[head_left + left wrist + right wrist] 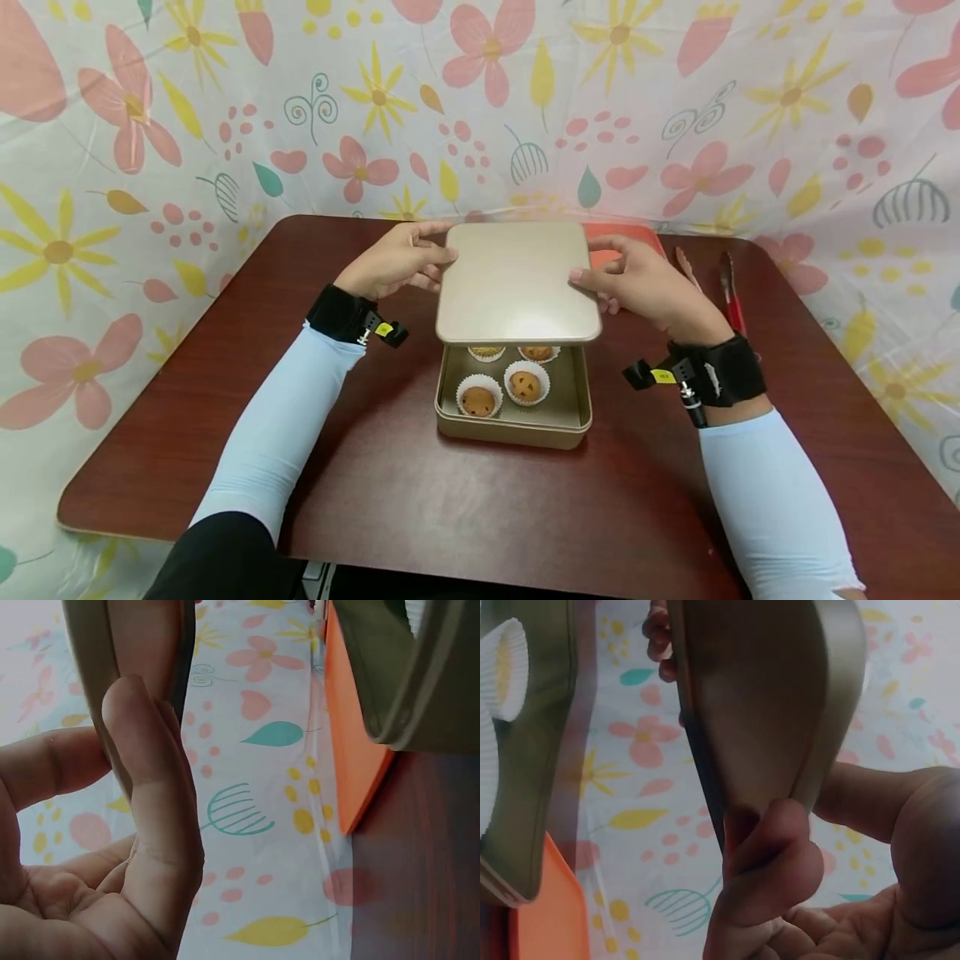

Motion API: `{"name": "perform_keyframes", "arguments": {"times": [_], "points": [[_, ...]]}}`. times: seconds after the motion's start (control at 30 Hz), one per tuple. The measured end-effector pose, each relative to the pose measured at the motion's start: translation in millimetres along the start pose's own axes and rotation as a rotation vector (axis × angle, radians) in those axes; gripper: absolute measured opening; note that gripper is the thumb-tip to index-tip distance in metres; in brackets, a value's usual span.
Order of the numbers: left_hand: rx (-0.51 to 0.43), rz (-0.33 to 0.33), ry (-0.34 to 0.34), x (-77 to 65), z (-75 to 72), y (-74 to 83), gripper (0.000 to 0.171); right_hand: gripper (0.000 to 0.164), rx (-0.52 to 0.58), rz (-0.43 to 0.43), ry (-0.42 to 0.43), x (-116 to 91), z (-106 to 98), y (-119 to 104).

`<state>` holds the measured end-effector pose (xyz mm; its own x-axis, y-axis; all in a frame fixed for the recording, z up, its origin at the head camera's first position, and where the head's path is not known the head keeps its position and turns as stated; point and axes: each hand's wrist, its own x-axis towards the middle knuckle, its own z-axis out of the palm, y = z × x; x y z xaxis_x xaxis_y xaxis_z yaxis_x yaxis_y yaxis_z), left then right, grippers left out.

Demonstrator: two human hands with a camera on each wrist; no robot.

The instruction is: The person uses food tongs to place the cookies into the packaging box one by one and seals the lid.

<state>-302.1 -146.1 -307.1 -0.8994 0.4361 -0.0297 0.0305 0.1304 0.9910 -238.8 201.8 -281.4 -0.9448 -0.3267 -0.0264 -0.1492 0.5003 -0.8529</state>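
A gold rectangular tin lid [517, 283] is held up between both hands, above the back part of a matching tin [517, 435]. My left hand [401, 260] pinches the lid's left edge between thumb and fingers. On the opposite edge, my right hand [645, 279] grips it the same way. In the right wrist view, fingers curl beneath the lid's rim [840, 690]. Cookies in white paper cups sit inside the tin, one cookie [477, 402] at front left and another cookie [525, 385] beside it. Two more show partly at the back, where the lid covers them.
An orange-red tray or board [626, 236] lies behind the lid at the back of the brown table [360, 492]. Tongs with red handles [732, 304] rest at the back right. A flower-patterned sheet [480, 108] hangs right behind the table.
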Motion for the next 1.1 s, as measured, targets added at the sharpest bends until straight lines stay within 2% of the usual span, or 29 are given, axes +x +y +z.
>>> {"name": "perform_keyframes", "arguments": {"times": [0.37,0.63,0.73,0.93,1.1], "points": [[0.041,-0.062,-0.078,-5.4,16.9,-10.9,0.065,0.100,-0.068,0.066,-0.025,-10,2,11],[0.087,-0.095,-0.118,-11.9,23.6,-11.8,0.062,0.105,-0.021,0.113,-0.109,-11,14,22],[0.112,-0.120,-0.134,-15.5,24.7,-15.5,0.063,0.099,0.000,0.111,-0.151,-11,18,27],[0.131,-0.169,-0.144,-18.7,26.7,-25.0,0.063,0.074,0.003,0.079,-0.188,-10,28,32],[0.138,-0.174,-0.154,-21.5,26.9,-29.8,0.063,0.064,-0.029,0.072,-0.208,-10,32,36]]}}
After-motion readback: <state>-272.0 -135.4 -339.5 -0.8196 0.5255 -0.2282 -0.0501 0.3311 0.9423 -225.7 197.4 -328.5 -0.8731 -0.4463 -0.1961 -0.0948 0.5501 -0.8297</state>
